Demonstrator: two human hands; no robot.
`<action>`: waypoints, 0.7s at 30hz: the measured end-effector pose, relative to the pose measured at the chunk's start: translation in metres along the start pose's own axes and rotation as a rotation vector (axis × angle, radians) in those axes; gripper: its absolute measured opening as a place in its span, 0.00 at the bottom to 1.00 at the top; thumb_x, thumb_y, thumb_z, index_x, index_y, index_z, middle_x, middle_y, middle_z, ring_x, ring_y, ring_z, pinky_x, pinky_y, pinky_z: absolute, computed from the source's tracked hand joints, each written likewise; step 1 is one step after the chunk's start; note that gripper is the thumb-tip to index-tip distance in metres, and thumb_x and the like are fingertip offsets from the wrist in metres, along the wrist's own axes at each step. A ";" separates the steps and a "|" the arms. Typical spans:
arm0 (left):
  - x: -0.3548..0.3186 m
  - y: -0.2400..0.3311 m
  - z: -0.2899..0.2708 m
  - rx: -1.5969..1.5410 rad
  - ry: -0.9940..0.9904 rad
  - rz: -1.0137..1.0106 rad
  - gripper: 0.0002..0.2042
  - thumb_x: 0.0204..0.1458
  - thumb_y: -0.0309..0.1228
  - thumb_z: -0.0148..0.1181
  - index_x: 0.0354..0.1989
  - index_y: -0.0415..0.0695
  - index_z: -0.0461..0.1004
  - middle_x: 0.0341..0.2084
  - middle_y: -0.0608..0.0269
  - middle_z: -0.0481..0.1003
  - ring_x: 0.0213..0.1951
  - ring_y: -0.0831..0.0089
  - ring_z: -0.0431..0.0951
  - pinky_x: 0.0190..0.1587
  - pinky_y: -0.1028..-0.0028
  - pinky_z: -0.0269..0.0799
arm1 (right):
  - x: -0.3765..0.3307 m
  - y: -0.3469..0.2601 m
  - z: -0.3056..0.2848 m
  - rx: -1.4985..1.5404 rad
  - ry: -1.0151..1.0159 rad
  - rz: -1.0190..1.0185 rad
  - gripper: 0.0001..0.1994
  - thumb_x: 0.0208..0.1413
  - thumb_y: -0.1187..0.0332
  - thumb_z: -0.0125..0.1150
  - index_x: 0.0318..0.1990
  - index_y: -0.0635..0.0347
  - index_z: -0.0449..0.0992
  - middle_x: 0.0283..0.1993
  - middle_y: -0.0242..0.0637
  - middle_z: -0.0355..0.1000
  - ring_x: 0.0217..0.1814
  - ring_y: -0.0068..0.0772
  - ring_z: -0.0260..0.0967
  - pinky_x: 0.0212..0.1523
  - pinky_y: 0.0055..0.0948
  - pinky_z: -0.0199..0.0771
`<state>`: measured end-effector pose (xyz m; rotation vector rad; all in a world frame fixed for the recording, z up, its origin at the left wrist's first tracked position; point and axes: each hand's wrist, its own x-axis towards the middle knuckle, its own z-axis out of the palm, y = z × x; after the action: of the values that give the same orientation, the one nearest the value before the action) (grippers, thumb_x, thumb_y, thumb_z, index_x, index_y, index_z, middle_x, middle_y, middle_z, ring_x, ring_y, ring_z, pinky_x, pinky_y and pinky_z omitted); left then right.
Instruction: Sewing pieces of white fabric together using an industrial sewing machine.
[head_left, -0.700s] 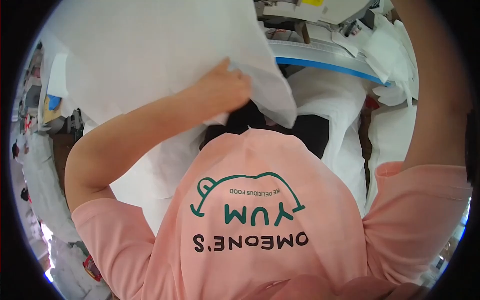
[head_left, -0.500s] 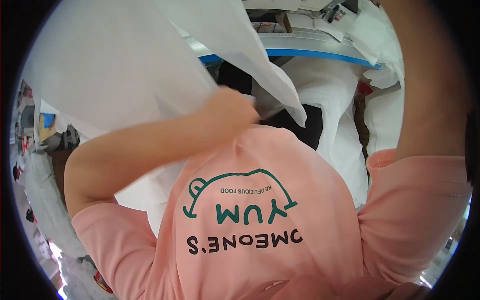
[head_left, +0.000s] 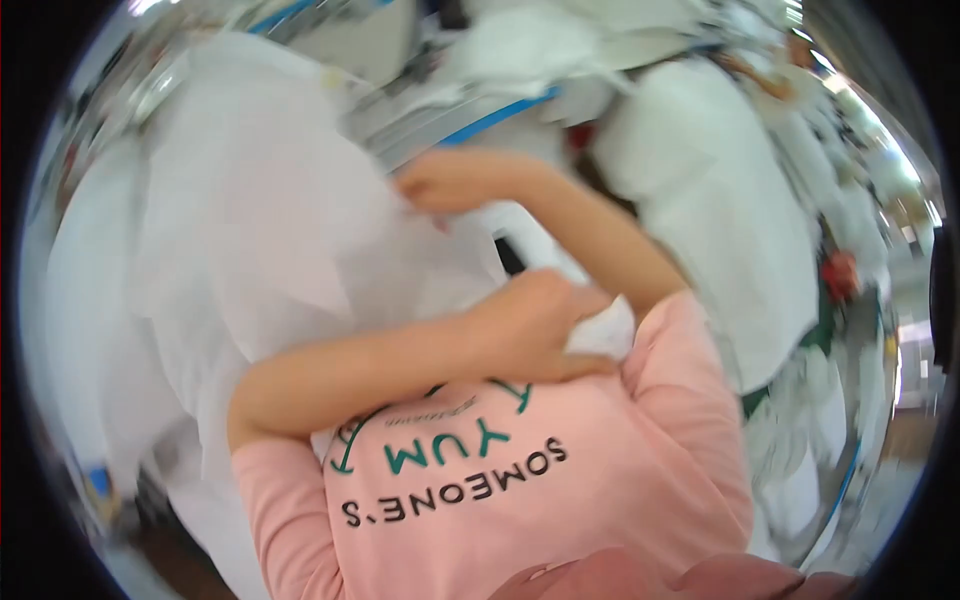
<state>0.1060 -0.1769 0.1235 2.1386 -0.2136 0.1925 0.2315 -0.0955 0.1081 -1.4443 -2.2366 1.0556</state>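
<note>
Left grip clenches bunched white cloth in front of the pink shirt. Right grip, blurred, is at the right edge of the large white sheet; cannot tell whether closed. Blue strip beyond.

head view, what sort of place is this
Likely a sewing or textile workshop, though blur hides detail: a large white cloth-like sheet on the left, more white material on the right, and a blue-edged work surface ahead.
</note>
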 end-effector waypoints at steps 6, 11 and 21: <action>0.068 0.005 0.006 -0.367 -0.006 0.416 0.30 0.40 0.29 0.62 0.56 0.44 0.61 0.35 0.59 0.69 0.42 0.61 0.66 0.49 0.66 0.58 | -0.260 0.184 0.041 0.580 1.362 0.692 0.12 0.53 0.66 0.49 0.43 0.55 0.74 0.40 0.33 0.73 0.34 0.27 0.69 0.34 0.29 0.70; 0.090 -0.098 0.027 -0.061 -0.180 0.587 0.21 0.35 0.25 0.62 0.44 0.51 0.73 0.37 0.68 0.69 0.46 0.66 0.64 0.54 0.49 0.52 | -0.499 0.186 0.027 -0.179 1.243 0.772 0.14 0.53 0.69 0.46 0.45 0.58 0.74 0.44 0.37 0.72 0.41 0.29 0.69 0.41 0.29 0.68; -0.106 -0.411 -0.098 0.613 0.286 -0.909 0.11 0.54 0.32 0.47 0.39 0.41 0.73 0.37 0.54 0.74 0.43 0.55 0.72 0.46 0.64 0.69 | -0.136 0.381 -0.011 -0.589 0.717 0.419 0.22 0.58 0.64 0.48 0.60 0.54 0.60 0.63 0.40 0.56 0.67 0.39 0.49 0.65 0.32 0.47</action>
<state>0.0911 0.1348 -0.1803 2.5321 1.0937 0.0191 0.5571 -0.1206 -0.1319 -2.1436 -1.7894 -0.1221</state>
